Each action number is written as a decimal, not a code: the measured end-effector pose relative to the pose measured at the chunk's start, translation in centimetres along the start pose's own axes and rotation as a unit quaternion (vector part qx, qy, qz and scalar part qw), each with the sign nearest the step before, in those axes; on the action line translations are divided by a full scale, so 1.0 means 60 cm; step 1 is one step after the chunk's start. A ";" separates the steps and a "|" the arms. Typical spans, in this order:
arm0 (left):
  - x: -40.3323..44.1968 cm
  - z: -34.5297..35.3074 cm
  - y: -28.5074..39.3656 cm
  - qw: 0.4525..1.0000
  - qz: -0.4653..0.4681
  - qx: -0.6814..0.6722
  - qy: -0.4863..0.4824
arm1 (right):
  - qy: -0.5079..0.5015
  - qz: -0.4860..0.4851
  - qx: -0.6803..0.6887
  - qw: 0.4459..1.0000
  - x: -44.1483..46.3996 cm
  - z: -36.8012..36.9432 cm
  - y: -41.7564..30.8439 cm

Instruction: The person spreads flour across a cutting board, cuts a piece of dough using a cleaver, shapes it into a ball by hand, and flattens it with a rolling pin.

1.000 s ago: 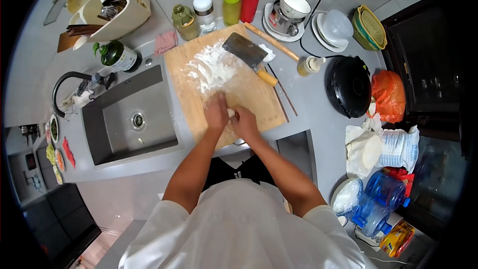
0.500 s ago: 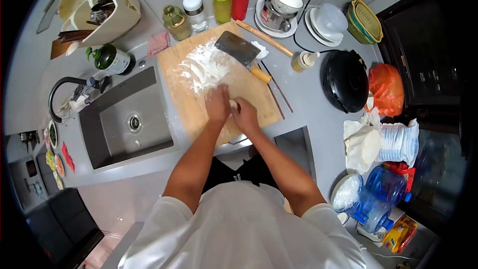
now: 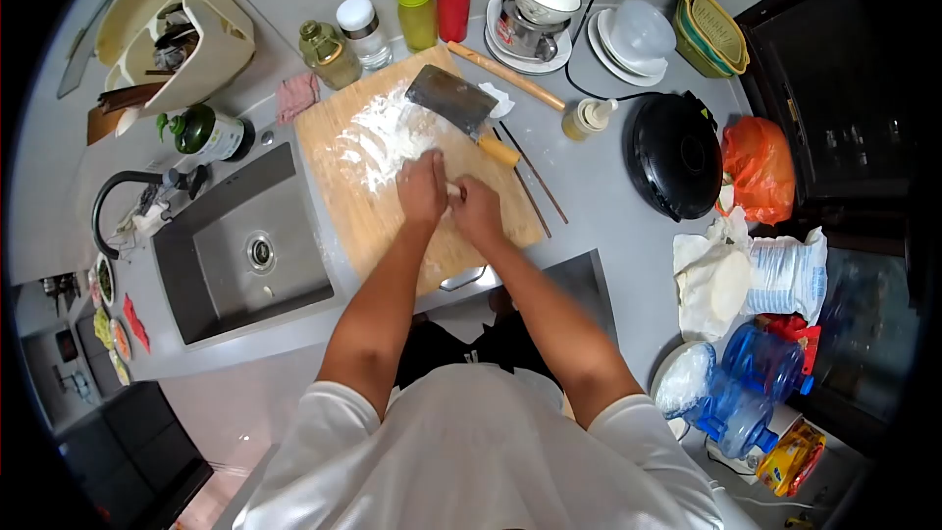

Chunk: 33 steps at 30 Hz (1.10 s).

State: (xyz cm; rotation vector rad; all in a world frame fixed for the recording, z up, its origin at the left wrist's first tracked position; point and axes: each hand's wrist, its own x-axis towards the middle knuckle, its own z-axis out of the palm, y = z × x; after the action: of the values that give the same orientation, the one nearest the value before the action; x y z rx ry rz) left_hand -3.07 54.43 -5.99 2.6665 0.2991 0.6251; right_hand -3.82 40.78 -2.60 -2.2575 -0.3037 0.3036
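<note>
Head view: dough (image 3: 454, 190) is gripped by the curled right hand (image 3: 477, 209), its other end lying against the left hand (image 3: 422, 188), whose closure cannot be told, over the board (image 3: 363, 226).

Pale dough piece (image 3: 453, 190) mostly hidden behind fingers (image 3: 429, 165).

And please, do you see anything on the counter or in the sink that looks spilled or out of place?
A small pale scrap lies loose in the sink, near the drain; I cannot tell what it is. White powder is scattered unevenly over the wooden board, though this may be intended. I see nothing damaged.
</note>
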 end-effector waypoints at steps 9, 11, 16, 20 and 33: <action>-0.044 -0.008 -0.003 0.975 -0.089 -0.196 -0.053 | -0.003 -0.040 0.140 0.989 -0.046 -0.034 -0.014; -0.021 -0.003 0.005 0.996 -0.016 -0.084 -0.017 | 0.039 -0.051 0.062 0.996 -0.016 0.007 0.023; 0.031 0.002 0.001 0.924 -0.214 -0.310 -0.066 | 0.030 -0.107 0.041 0.993 0.047 -0.007 -0.006; -0.026 -0.034 -0.007 0.850 -0.302 -0.423 -0.084 | -0.079 -0.125 0.114 0.982 -0.004 -0.036 -0.010; -0.029 -0.048 -0.053 0.844 -0.319 -0.430 -0.007 | -0.062 -0.129 0.064 0.988 0.012 0.012 -0.060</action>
State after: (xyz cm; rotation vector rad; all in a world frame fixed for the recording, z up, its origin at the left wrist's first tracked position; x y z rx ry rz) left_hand -6.32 57.71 -5.60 1.5647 0.6748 0.3785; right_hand -3.80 43.82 -0.41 -2.0480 -0.6185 0.3184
